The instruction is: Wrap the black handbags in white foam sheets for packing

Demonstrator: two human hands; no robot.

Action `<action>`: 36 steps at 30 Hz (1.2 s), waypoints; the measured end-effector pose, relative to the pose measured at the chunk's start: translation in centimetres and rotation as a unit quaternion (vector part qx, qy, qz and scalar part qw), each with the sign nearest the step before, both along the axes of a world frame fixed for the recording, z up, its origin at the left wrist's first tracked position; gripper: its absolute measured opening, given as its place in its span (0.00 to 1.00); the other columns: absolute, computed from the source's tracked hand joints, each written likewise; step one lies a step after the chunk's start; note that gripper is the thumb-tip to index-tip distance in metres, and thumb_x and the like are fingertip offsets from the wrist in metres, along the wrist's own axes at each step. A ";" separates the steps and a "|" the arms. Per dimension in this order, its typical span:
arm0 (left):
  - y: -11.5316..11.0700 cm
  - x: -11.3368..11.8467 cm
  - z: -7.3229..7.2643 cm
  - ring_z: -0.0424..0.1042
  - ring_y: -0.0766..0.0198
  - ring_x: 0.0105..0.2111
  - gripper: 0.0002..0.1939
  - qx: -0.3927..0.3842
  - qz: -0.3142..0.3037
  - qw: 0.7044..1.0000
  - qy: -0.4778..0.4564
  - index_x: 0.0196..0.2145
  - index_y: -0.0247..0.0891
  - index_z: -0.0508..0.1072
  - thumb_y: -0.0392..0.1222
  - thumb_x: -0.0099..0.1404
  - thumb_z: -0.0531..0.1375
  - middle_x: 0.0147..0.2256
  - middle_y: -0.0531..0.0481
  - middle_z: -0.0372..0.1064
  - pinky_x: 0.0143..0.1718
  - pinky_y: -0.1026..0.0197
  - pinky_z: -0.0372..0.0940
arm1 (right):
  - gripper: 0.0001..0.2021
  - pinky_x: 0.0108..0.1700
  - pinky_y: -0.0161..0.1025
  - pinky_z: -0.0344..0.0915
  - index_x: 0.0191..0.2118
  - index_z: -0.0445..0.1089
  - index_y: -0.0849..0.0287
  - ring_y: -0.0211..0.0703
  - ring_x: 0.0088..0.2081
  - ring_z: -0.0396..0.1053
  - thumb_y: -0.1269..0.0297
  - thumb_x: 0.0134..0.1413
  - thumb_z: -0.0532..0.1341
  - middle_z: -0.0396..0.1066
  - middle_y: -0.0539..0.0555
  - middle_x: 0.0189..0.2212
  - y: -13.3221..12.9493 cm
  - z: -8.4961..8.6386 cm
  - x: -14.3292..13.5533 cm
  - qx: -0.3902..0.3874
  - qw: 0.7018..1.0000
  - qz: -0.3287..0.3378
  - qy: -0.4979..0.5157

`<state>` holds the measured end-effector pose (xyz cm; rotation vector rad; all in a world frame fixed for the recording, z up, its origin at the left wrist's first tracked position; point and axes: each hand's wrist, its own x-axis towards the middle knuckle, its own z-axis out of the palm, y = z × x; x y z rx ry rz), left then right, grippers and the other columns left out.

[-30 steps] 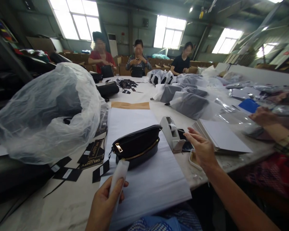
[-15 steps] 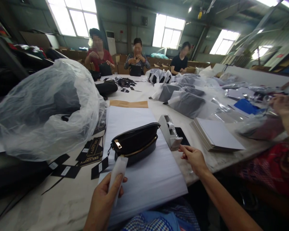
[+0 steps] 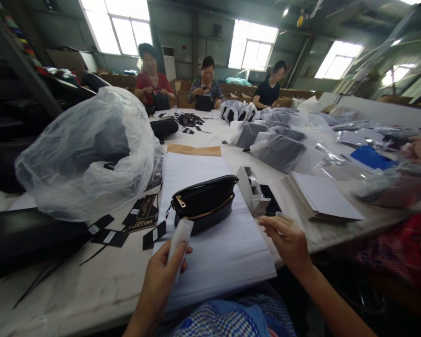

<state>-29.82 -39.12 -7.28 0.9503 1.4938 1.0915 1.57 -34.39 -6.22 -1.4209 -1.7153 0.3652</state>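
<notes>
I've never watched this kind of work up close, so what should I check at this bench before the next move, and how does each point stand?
1. White strip secure in the left hand: ok, its grip is between thumb and fingers.
2. Black bag resting on the white paper: ok.
3. Bag's zip fully closed: cannot tell.
4. Black tag tied to the bag: cannot tell; it lies by the bag's left end.
5. Tape dispenser within reach: looks ok, just beyond the right hand.
6. Tape between the right fingertips: cannot tell, too small to see.
</notes>
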 end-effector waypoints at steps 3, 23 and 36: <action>-0.1 0.2 0.2 0.62 0.65 0.23 0.23 0.008 0.003 1.000 -0.015 0.33 0.36 0.76 0.62 0.61 0.60 0.20 0.55 0.63 0.29 0.64 0.56 | 0.10 0.35 0.39 0.72 0.44 0.79 0.50 0.43 0.33 0.75 0.66 0.60 0.61 0.79 0.54 0.38 -0.9 2.0 -4.0 0.029 0.991 0.133 0.000; -0.4 -0.5 0.2 0.63 0.66 0.24 0.19 0.041 -0.018 0.998 -0.035 0.37 0.34 0.75 0.55 0.66 0.59 0.26 0.51 0.68 0.27 0.64 0.57 | 0.13 0.29 0.33 0.65 0.32 0.77 0.58 0.39 0.26 0.70 0.55 0.58 0.62 0.75 0.51 0.26 2.4 1.2 -15.6 -0.284 0.915 0.252 0.136; -0.4 -0.2 0.6 0.59 0.70 0.22 0.19 0.005 -0.050 0.989 -0.140 0.35 0.33 0.74 0.56 0.64 0.61 0.28 0.51 0.68 0.25 0.66 0.55 | 0.10 0.32 0.33 0.62 0.31 0.74 0.58 0.39 0.30 0.67 0.67 0.58 0.56 0.70 0.48 0.25 2.0 0.0 -16.6 -0.235 0.916 0.276 0.171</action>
